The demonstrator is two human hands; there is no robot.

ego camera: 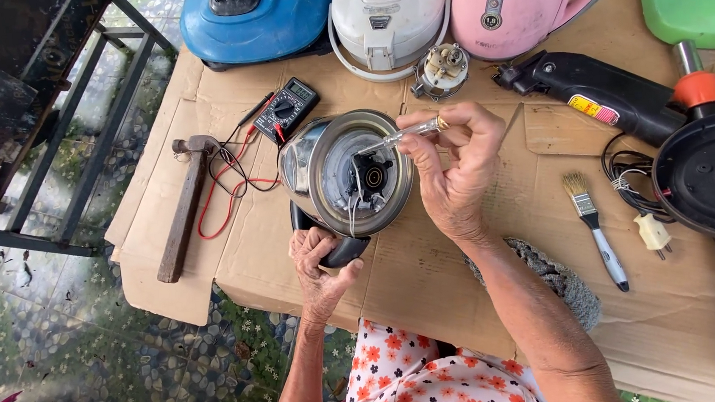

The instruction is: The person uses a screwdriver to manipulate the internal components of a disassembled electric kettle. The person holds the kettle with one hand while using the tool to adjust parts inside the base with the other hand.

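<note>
Flattened cardboard (431, 272) covers the worktop, w/ patterned floor tiles below its left edge; a steel electric kettle (345, 176) lies on its side near the middle, open underside facing up toward the camera, black connector hub at centre w/ loose wires; left hand (319, 268) is closed round the kettle's black handle (337, 247) just below the body, steadying it; right hand (457, 163) sits to the kettle's right, fingers pinched on a clear-handled test screwdriver (403, 134); its long axis runs right-to-left, tip reaching into the hub, so right hand is the nearer one to the work; left of the kettle: multimeter (285, 109) w/ red leads, then a hammer (186, 204); right of it: paintbrush (593, 225), black drill (600, 92); behind it: white rice cooker (388, 16), pink appliance (520, 1).
</note>
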